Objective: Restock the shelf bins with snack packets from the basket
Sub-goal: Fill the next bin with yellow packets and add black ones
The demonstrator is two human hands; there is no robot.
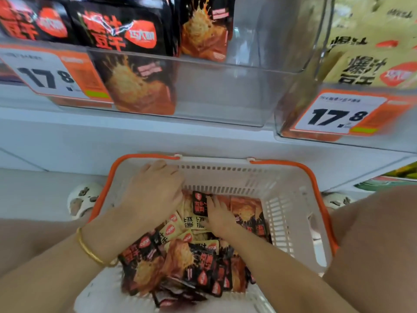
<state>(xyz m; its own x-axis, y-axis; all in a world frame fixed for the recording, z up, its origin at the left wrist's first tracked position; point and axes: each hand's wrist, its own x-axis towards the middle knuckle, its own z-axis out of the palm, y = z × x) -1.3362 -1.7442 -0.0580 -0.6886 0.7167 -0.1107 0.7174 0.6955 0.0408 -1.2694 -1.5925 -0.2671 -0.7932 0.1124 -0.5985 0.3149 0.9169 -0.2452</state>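
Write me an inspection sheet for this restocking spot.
Surface: white shelf carries clear bins; basket sits below it.
Job's things: black and beige packets heaped in basket; middle bin part-filled, its right side bare; right bin holds beige packs.
Clutter: nothing seen.
Hands: left hand curled over packets at basket's far wall, hold hidden; right hand rests on packets beside a black packet.
Cables: nothing seen.
Surroundings: price tags reading 17.8 on both bins; shoes either side of basket; bracelet on left wrist.
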